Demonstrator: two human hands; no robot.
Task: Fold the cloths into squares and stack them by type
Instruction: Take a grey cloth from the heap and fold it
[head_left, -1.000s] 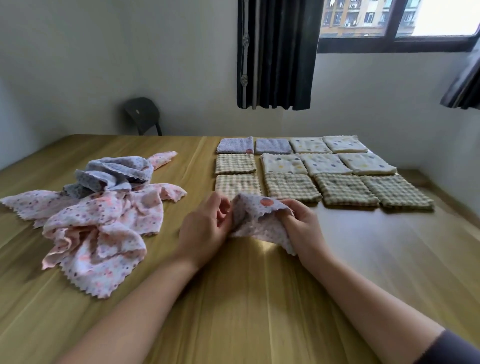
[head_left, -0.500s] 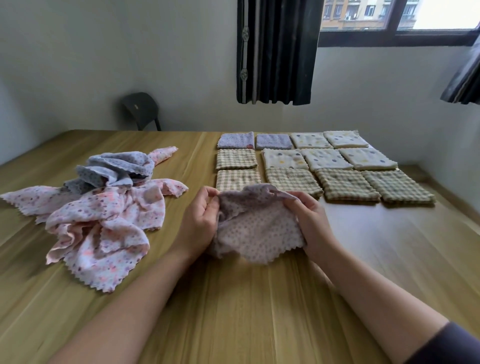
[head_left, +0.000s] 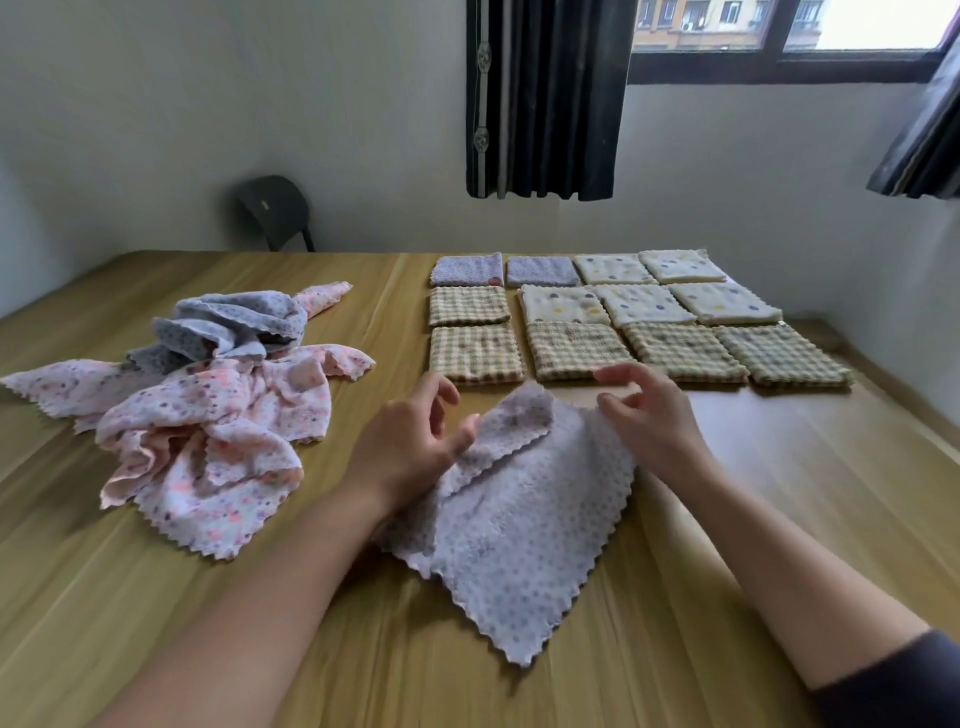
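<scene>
Here we see both hands low over the wooden table (head_left: 810, 499), forearms reaching in from the near edge. The left hand (head_left: 410, 447) sits on its side at the left edge of the lavender cloth (head_left: 524, 530), fingers loosely curled and apart, gripping nothing. The right hand (head_left: 649, 415) hangs over the cloth's far right corner, thumb and fingers spread with a gap between them, nothing pinched. It is blurred, so we cannot tell whether the fingertips touch the fabric.

The lavender cloth lies between the two hands, fleecy, speckled with small grey dots, its edges cut in zigzags. It sits as a rough diamond with one point towards us and its far left corner flopped over itself.

To the left we've got the rumpled heap: pink cloths (head_left: 208, 447) with mixed dots and a grey-blue cloth (head_left: 234, 327) crumpled on top, all with the same zigzag edges.

Beyond the hands, folded squares lie in neat rows: nubbly beige checked squares (head_left: 576, 348) nearest, cream spotted squares (head_left: 644, 304) behind them, and lavender squares (head_left: 467, 270) at the far left
</scene>
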